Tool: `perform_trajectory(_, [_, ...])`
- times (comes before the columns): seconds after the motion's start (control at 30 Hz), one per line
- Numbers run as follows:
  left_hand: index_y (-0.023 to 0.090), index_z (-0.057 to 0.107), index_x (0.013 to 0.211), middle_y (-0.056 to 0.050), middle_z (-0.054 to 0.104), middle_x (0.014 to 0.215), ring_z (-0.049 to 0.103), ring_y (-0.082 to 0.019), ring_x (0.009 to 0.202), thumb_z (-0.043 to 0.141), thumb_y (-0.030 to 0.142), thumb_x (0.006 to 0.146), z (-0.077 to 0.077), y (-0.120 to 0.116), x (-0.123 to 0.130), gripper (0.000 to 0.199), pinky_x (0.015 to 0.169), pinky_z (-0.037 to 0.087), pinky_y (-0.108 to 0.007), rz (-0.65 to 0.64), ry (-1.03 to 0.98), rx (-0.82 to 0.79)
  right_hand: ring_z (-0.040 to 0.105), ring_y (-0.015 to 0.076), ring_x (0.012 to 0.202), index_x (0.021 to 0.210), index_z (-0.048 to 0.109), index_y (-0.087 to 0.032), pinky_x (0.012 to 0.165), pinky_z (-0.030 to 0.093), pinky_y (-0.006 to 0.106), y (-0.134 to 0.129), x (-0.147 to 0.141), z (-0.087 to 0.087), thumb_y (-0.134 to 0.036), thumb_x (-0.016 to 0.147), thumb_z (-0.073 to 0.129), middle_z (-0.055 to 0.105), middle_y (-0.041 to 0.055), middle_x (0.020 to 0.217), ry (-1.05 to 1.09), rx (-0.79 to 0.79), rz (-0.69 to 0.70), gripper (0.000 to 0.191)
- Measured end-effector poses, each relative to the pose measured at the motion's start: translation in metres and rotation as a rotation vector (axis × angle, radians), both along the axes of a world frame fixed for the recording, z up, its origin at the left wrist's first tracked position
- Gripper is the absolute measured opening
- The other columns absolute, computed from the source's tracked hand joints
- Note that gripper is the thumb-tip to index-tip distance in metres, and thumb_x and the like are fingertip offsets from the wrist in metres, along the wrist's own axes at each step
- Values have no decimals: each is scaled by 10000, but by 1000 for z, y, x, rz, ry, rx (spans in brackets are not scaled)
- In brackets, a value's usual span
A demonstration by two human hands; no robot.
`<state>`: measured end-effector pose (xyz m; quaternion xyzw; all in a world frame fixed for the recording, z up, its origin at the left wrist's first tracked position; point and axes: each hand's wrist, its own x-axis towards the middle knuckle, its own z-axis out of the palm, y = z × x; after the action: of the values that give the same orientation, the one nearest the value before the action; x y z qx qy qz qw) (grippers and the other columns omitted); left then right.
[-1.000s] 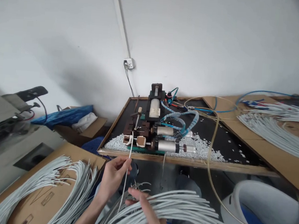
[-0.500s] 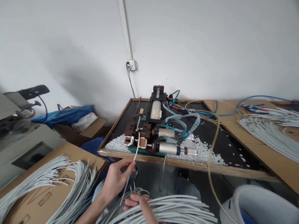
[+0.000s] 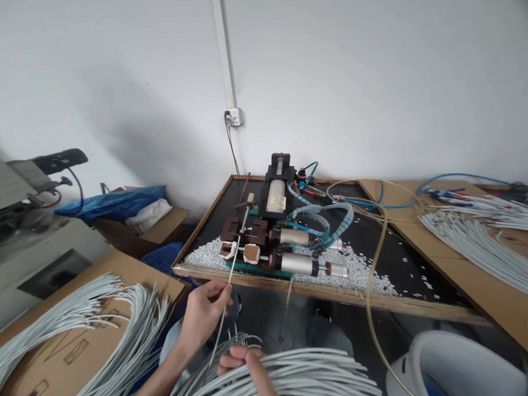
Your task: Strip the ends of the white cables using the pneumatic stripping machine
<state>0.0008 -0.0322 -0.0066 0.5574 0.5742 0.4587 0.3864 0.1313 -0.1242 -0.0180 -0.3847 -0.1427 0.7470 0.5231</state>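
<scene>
My left hand (image 3: pixel 207 310) is closed in a pinch on a single white wire (image 3: pixel 232 269). The wire rises from the fingertips over the tray's front edge, and its far end lies at the brown jaws of a pneumatic wire-stripping machine (image 3: pixel 276 196). Two pads (image 3: pixel 251 254) wrapped in pale material flank the wire in front of the jaws. Lower down, my right hand (image 3: pixel 260 376) is closed around a thick bundle of white wires (image 3: pixel 314 366) that fans out to the right. Part of that grip is hidden behind the wires.
White cut bits (image 3: pixel 364 268) litter the black wood-edged tray (image 3: pixel 421 307). Wire bundles (image 3: pixel 132 334) rest on cardboard at left, and more wires (image 3: pixel 486 245) at right. A white bucket (image 3: pixel 416 365) stands at lower right, with a yellowish hose (image 3: pixel 371 287) arching past it.
My left hand has shifted slightly left, and the single wire now runs nearer the left pad. My right hand stays nearly still on the bundle.
</scene>
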Motion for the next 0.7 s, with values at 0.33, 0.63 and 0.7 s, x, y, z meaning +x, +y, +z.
perform_trajectory(0.33, [145, 659, 699, -10, 644, 545, 570, -148, 445, 656, 434, 797, 6, 7, 5, 305, 442, 474, -224, 22, -72, -3, 741, 289, 762, 815, 747, -133, 407, 511, 257, -6, 4, 13, -643, 582, 778, 792, 136, 811, -94, -25, -52, 561])
perform_trajectory(0.63, [147, 642, 687, -6, 643, 558, 572, -137, 466, 649, 423, 815, 4, 7, 3, 304, 469, 479, -214, 1, -67, -2, 722, 227, 611, 822, 740, -150, 442, 506, 261, -8, 2, 9, -643, 636, 740, 788, 100, 741, -118, -5, -52, 527])
perform_trajectory(0.7, [148, 640, 685, -4, 642, 564, 578, -140, 480, 646, 421, 820, 3, 7, 2, 304, 480, 480, -215, -11, -74, -1, 691, 195, 519, 834, 730, -142, 412, 481, 244, -8, 2, 8, -649, 663, 715, 783, 107, 722, -132, 16, -34, 536])
